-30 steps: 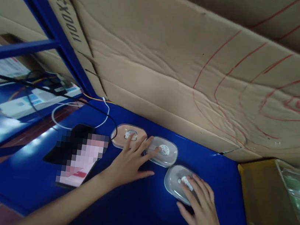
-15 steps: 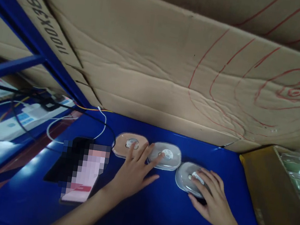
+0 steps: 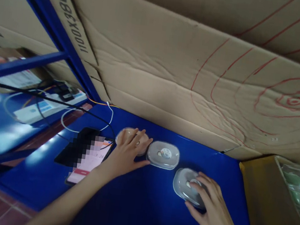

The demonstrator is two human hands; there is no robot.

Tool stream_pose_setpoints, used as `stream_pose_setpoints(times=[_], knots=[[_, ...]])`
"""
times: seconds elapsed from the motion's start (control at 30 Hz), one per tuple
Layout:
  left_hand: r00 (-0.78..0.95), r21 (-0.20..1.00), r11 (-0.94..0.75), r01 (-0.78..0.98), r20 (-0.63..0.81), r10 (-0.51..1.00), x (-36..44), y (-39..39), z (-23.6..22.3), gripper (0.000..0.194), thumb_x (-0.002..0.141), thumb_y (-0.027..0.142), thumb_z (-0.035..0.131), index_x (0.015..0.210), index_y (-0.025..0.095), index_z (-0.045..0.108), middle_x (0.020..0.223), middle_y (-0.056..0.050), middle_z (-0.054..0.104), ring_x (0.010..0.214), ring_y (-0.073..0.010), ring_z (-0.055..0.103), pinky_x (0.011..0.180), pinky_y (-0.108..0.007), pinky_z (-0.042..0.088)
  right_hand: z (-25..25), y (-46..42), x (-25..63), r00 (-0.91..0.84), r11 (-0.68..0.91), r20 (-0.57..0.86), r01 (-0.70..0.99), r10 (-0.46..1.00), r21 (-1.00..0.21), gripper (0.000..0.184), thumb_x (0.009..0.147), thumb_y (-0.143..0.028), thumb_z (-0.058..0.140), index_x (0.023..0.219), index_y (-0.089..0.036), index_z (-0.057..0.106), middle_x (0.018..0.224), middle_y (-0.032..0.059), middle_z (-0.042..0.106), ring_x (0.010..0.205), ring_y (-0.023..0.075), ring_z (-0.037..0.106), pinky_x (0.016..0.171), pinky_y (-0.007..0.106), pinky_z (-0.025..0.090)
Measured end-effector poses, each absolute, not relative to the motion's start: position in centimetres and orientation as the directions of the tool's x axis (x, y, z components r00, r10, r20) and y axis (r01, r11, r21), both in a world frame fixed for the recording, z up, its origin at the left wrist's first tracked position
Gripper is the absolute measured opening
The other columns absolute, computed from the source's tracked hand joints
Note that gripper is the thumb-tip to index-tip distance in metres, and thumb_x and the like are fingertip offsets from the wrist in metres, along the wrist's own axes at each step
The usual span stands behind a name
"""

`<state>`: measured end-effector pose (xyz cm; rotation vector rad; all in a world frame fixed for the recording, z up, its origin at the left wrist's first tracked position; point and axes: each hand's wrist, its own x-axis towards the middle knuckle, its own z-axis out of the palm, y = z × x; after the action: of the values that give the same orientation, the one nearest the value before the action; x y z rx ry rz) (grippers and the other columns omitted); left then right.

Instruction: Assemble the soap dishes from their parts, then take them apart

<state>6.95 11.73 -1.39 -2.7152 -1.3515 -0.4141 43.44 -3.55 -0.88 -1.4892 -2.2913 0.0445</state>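
Note:
Three rounded clear plastic cases sit on the blue tabletop. The peach case (image 3: 141,147) is at the left, partly covered by my left hand (image 3: 124,151). That hand's fingers are spread over its top, and the thumb reaches toward the middle grey case (image 3: 154,159). A white round label shows on that middle case. At the right, my right hand (image 3: 211,201) holds another grey case (image 3: 182,182), with fingers over its top and right side and the thumb at its near edge. Those fingers hide part of its label.
A smartphone (image 3: 94,158) and a dark flat object (image 3: 69,149) lie left of the cases. Cables run past a white power strip (image 3: 27,112). Tall cardboard (image 3: 158,72) stands behind. A cardboard box (image 3: 261,195) with clear plastic wrapping is on the right.
My left hand has shifted left off the middle grey case and onto the peach one. The right-hand case sits slightly nearer me, my right hand still on it. The camera view has shifted.

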Motion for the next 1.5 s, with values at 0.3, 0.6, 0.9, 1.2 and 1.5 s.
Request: stream_pose_setpoints(times=[0.3, 0.6, 0.9, 1.2, 1.5], knots=[[0.637, 0.055, -0.644, 0.763, 0.102, 0.764, 8.8, 7.1, 0.7, 0.081, 0.099, 0.054, 0.072, 0.169, 0.029, 0.04, 0.173, -0.017, 0.04, 0.158, -0.0463, 0.04, 0.12, -0.073, 0.036, 3.0, -0.4, 41.2, -0.377, 0.411, 0.174, 0.876, 0.91, -0.252, 0.064, 0.105, -0.048, 0.064, 0.164, -0.033, 0.044, 0.172, 0.015, 0.042, 0.156, 0.0402, 0.045, 0.122, 0.067, 0.043], [0.69, 0.164, -0.684, 0.71, 0.028, 0.723, 6.3, 6.6, 1.7, 0.075, 0.1, 0.047, 0.074, 0.166, 0.033, 0.042, 0.174, -0.012, 0.04, 0.16, -0.0399, 0.037, 0.126, -0.067, 0.033, 2.7, 5.4, 36.2, -0.481, 0.451, -0.038, 0.845, 0.876, -0.288, 0.079, 0.099, -0.05, 0.072, 0.167, -0.022, 0.042, 0.173, 0.0211, 0.042, 0.162, 0.0413, 0.035, 0.13, 0.068, 0.028], [0.663, 0.288, -0.654, 0.699, 0.083, 0.744, 7.0, 7.5, 3.9, 0.067, 0.098, 0.058, 0.073, 0.157, 0.032, 0.054, 0.158, -0.011, 0.057, 0.142, -0.0353, 0.056, 0.111, -0.051, 0.049, 2.5, 4.1, 37.7, -0.494, 0.45, -0.063, 0.831, 0.867, -0.328, 0.073, 0.101, -0.049, 0.069, 0.167, -0.03, 0.043, 0.171, 0.0149, 0.046, 0.162, 0.0391, 0.037, 0.129, 0.066, 0.03], [0.549, 0.191, -0.551, 0.812, 0.067, 0.833, 9.9, 15.3, 2.8, 0.061, 0.094, 0.052, 0.078, 0.148, 0.028, 0.062, 0.156, -0.01, 0.06, 0.141, -0.037, 0.056, 0.113, -0.055, 0.046, 3.3, 4.2, 37.1, -0.479, 0.428, -0.112, 0.85, 0.871, -0.307, 0.073, 0.1, -0.046, 0.072, 0.164, -0.022, 0.047, 0.171, 0.0196, 0.045, 0.161, 0.0423, 0.037, 0.13, 0.067, 0.03], [0.594, 0.207, -0.585, 0.784, 0.024, 0.804, 9.9, 17.0, 0.9, 0.063, 0.099, 0.045, 0.074, 0.155, 0.024, 0.054, 0.164, -0.016, 0.051, 0.152, -0.0355, 0.048, 0.119, -0.056, 0.042, 3.9, 4.3, 38.2, -0.477, 0.396, -0.214, 0.857, 0.853, -0.331, 0.098, 0.086, -0.027, 0.088, 0.17, -0.026, 0.037, 0.178, 0.0196, 0.03, 0.167, 0.0403, 0.023, 0.133, 0.068, 0.02]])
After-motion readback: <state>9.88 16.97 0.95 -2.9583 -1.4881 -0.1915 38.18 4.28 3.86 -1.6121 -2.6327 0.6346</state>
